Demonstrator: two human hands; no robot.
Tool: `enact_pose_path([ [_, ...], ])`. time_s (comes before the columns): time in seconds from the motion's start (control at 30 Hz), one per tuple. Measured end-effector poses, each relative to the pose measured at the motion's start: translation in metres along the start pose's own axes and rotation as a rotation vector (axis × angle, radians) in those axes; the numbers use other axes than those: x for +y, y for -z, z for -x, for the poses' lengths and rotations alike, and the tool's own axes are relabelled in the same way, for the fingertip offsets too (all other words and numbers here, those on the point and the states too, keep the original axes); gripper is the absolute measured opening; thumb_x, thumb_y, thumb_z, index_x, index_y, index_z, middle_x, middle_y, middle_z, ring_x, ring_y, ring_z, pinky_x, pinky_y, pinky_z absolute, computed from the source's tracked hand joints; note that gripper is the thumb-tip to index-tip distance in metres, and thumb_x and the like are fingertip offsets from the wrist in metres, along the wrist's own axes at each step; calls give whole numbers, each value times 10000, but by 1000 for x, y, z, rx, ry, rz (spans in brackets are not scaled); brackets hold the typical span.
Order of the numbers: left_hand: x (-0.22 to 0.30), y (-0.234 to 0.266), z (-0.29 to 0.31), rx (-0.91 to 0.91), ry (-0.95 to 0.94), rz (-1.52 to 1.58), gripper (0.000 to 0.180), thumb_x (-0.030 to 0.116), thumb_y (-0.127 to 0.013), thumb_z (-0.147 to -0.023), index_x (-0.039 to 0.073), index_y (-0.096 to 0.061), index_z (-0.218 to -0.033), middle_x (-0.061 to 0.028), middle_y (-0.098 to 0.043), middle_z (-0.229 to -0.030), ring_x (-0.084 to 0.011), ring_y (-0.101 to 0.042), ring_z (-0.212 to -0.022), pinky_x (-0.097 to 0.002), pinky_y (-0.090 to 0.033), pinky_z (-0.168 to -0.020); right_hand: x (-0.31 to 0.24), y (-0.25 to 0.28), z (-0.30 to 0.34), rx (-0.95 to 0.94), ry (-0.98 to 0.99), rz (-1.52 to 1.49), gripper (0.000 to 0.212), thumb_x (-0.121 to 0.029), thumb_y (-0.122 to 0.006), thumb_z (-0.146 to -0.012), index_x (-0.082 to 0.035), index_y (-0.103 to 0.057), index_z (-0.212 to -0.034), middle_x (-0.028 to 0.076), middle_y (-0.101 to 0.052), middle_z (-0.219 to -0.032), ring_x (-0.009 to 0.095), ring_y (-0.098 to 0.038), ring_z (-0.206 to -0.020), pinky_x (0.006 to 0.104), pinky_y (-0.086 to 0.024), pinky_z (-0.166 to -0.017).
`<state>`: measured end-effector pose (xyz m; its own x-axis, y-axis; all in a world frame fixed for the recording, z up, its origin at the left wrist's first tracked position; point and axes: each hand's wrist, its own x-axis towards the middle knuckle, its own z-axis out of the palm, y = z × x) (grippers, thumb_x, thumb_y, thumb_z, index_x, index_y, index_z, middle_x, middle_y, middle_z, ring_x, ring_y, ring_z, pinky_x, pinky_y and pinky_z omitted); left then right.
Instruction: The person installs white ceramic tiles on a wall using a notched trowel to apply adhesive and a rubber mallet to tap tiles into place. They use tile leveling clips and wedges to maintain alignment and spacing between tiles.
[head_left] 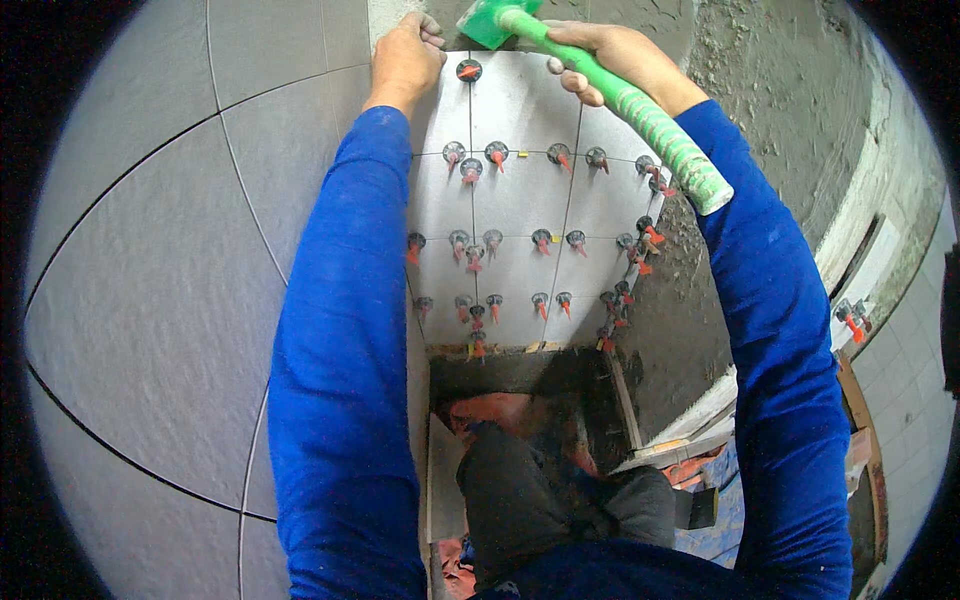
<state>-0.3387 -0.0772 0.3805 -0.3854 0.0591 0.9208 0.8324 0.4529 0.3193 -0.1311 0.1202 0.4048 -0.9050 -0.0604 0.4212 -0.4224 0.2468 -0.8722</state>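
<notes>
My right hand [622, 58] grips a green mallet [660, 125] by the handle, just below its head. The mallet's head is at the top edge of the light grey wall tiles [515, 200], and its striped handle slants down over my right forearm. My left hand [408, 58] is closed, with its fingers curled at the upper left corner of these tiles; whatever they hold, if anything, is hidden. Along the joints sit several tile levelling clips [497, 155] with black discs and orange-red tips. One lone levelling clip [469, 70] is close to my left hand.
Large dark grey tiles [150, 250] cover the wall at left. Rough wet-looking mortar [770, 110] coats the surface at right. Below the light tiles lies a dark recess with wooden strips [624, 400]. My legs [540, 500] are beneath, beside blue and reddish sheeting [715, 500].
</notes>
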Motion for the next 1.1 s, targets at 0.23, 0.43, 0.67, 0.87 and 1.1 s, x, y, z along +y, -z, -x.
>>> enact_pose_path([
  [0.23,1,3,7,113,-106,113,133,-12,-584,-846,38,-622,-963,-176,-711,-835,-336,-693,-806,-404,-538,-751,1,-1,-2,37,9,35,394,-258,-564,-1057,-17,-527,-1367,42,-597,-881,78,-549,-575,200,-472,-402],
  [0.43,4,7,5,90,-107,78,127,-16,-600,-837,32,-621,-952,-189,-719,-847,-318,-709,-814,-408,-541,-749,-14,-26,31,66,78,1,404,-246,-560,-1052,-61,-530,-1410,50,-607,-815,148,-575,-550,274,-484,-434],
  [0.67,-2,9,9,-2,-191,-297,278,143,-792,-832,82,-733,-1096,-118,-751,-1099,-315,-704,-1063,-439,-551,-941,51,-57,164,372,116,112,291,-222,-644,-1000,-16,-595,-1198,7,-553,-611,107,-513,-407,275,-409,-377],
  [0.87,-8,12,11,-32,-273,-384,253,232,-788,-844,81,-759,-1045,-155,-743,-1081,-366,-700,-1030,-464,-544,-912,134,-61,306,270,-343,94,545,-88,-720,-949,-14,-511,-1446,-1,-593,-775,74,-517,-487,251,-437,-428],
  [1.1,-2,17,6,-104,-228,-446,274,273,-805,-833,76,-761,-1019,-144,-752,-1059,-339,-711,-1010,-441,-546,-890,201,-72,422,99,-680,232,631,-164,-745,-927,-23,-498,-1491,81,-650,-788,146,-595,-616,319,-512,-581],
])
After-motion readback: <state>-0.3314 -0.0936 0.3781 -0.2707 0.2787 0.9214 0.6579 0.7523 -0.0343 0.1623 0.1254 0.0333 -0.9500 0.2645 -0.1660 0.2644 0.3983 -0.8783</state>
